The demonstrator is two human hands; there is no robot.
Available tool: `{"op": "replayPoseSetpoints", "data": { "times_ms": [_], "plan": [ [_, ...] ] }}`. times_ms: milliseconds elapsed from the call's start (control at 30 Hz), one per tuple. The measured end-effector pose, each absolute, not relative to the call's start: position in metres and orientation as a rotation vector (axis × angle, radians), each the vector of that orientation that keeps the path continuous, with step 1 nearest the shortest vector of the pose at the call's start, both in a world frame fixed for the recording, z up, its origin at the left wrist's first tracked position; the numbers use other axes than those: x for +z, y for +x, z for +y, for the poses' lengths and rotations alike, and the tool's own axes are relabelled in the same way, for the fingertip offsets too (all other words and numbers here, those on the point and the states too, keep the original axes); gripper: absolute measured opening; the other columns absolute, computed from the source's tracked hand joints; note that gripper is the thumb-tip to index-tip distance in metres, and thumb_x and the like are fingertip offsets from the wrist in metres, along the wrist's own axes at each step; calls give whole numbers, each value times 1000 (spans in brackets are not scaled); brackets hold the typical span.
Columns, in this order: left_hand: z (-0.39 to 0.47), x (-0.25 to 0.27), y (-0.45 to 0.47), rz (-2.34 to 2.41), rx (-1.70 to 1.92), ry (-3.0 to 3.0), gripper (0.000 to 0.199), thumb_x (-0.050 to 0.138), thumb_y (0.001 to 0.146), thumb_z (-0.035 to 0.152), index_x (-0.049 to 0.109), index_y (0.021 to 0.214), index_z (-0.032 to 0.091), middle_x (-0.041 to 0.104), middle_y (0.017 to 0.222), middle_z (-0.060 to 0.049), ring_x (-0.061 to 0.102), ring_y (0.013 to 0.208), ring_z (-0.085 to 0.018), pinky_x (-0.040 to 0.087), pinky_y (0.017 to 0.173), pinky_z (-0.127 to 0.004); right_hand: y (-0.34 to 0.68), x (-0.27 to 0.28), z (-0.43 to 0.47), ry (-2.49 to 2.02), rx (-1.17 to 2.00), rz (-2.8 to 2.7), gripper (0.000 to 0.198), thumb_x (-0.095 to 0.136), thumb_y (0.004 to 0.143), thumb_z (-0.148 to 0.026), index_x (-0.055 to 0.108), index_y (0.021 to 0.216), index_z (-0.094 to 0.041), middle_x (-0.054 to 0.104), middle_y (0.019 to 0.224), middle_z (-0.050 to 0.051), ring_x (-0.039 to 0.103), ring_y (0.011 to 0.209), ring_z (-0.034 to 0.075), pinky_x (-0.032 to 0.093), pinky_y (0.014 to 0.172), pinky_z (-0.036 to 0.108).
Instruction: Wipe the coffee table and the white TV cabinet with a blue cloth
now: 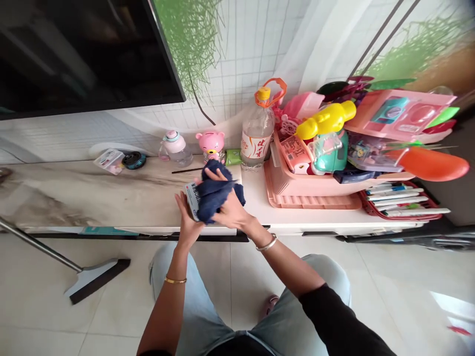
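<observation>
My left hand (187,220) grips a small white box (192,198) with dark printed characters, held just above the front part of the white cabinet top. Over the box's right side lies a dark blue cloth (217,193), bunched in my right hand (233,210), whose fingers press into its folds. The cloth hides much of the box. Behind my hands stand a pink bear-shaped bank (211,144), a green packet (233,156) and a thin dark stick (187,170) lying flat.
A drinking bottle (177,148), a large clear bottle (257,133) and a pink bin of toys (315,184) stand along the wall. A basket of pens (404,200) is at right. Below the television (89,54) lies a tape roll (134,159). A broom (96,277) is at left.
</observation>
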State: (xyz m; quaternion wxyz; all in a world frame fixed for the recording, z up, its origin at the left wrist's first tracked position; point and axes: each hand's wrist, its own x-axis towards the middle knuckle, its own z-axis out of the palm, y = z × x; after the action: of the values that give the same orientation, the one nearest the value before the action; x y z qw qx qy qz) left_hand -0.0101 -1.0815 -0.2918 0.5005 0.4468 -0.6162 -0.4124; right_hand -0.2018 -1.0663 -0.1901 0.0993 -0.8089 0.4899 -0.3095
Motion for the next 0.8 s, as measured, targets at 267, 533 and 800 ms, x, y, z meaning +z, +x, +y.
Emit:
{"op": "replayPoseSetpoints", "data": {
  "times_ms": [267, 533, 800],
  "plan": [
    [-1095, -295, -14, -1669, -904, 1165, 81, 90, 68, 49, 60, 139, 23, 56, 152, -16, 31, 157, -36, 9, 133, -55, -156, -180, -1093, -2505, -277, 1641, 83, 54, 87, -78, 56, 149, -22, 21, 172, 22, 16, 154, 58, 21, 113, 80],
    [-1082, -282, -20, -1407, -1088, 1235, 99, 94, 59, 45, 50, 145, 20, 60, 146, -17, 48, 145, -39, 36, 123, -58, -140, -177, -1134, -2371, -368, 1879, 73, 29, 99, -74, 70, 127, -21, 55, 145, 20, 46, 132, 42, 46, 99, 63],
    [-1084, -279, -17, -1417, -1120, 1238, 97, 94, 63, 46, 49, 145, 17, 60, 145, -21, 54, 139, -41, 44, 117, -61, -137, -178, -1179, -2257, -307, 1891, 54, 31, 108, -43, 74, 118, -13, 69, 127, 20, 61, 123, 33, 51, 99, 47]
  ]
}}
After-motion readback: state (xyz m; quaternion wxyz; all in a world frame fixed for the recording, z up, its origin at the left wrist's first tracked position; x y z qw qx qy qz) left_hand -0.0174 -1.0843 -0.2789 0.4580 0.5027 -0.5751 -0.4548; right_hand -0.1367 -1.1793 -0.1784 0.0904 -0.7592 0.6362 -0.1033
